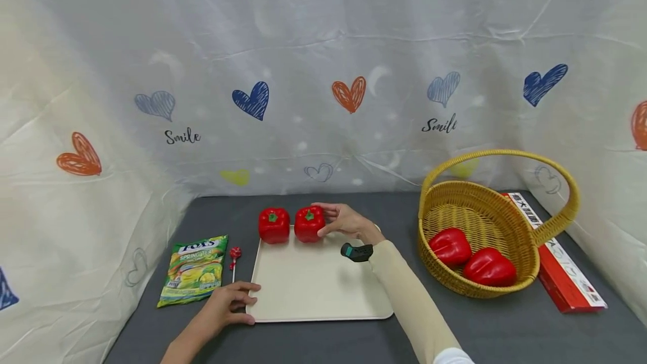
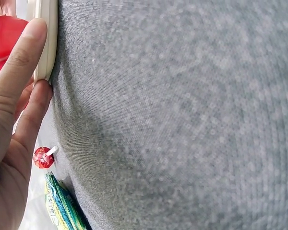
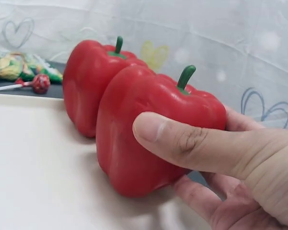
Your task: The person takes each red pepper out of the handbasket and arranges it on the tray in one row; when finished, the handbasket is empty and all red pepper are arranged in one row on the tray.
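My right hand (image 1: pixel 346 221) grips a red bell pepper (image 1: pixel 309 223) at the tray's far edge. In the right wrist view the thumb lies across the near side of this bell pepper (image 3: pixel 149 110), with fingers behind and below it. A second red bell pepper (image 1: pixel 274 225) sits just left of it, by the far left corner of the cream tray (image 1: pixel 318 291). My left hand (image 1: pixel 222 308) holds the tray's near left corner; in the left wrist view its thumb and a finger (image 2: pixel 36 108) meet the tray's rim (image 2: pixel 48 43).
Left of the tray lie a red lollipop (image 1: pixel 235 254) and a green candy bag (image 1: pixel 194 270). To the right stands a yellow wicker basket (image 1: pixel 475 198) with two red bell peppers (image 1: pixel 490 267) inside and a tall handle. A red-and-white box (image 1: pixel 568 282) lies beside it.
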The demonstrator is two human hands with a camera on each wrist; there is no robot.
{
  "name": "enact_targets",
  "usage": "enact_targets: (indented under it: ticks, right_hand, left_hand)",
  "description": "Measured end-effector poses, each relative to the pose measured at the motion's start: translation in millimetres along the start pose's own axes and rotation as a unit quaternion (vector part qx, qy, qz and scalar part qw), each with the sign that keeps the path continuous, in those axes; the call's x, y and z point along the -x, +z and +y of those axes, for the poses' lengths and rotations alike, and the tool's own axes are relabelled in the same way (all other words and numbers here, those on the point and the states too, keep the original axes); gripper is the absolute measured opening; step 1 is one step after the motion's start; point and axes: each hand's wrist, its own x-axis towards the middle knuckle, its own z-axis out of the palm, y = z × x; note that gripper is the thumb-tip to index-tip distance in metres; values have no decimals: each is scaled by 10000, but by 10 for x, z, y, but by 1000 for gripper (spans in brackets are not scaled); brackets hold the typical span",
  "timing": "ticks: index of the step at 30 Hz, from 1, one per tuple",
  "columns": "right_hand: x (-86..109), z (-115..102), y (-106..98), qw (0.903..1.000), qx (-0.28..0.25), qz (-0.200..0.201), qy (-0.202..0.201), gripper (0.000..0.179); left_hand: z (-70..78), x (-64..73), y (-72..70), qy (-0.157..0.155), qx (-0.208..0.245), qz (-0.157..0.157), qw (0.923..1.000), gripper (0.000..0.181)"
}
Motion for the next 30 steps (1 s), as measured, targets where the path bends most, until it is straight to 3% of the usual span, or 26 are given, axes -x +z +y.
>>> enact_targets:
  ticks: [5, 9, 19, 30]
  right_hand:
    - [-25, -7, 39, 9999, 52, -125, -48, 75]
    - [-48, -23, 65, 9996, 74, -254, -124, 78]
    - [-81, 3, 88, 9997, -91, -171, -154, 80]
    - [-60, 97, 103, 9985, 35, -86, -537, 84]
  left_hand:
    - [-4, 5, 8, 163, 88, 53, 9998, 34]
    - [-8, -3, 4, 116, 99, 47, 9999, 33]
    - [-55, -23, 7, 157, -44, 97, 9998, 35]
    - [-49, -7, 12, 171, -126, 114, 9997, 37]
